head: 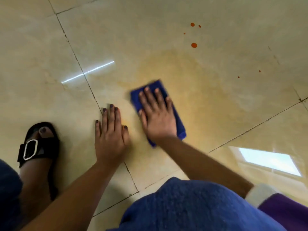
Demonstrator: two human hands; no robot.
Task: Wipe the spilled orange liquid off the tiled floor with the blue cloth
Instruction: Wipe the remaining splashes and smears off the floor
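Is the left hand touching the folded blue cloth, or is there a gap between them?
Apart. In the head view, the left hand lies flat on the tiled floor, and a strip of floor shows between it and the folded blue cloth.

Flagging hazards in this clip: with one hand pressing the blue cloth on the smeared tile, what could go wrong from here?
1. The right hand pushes the folded blue cloth through a thin orange film, which may spread rather than lift.
2. The round orange droplets beyond the smear could be missed.
3. The left hand braces flat on the glossy beige tiled floor at the film's edge and might slip.
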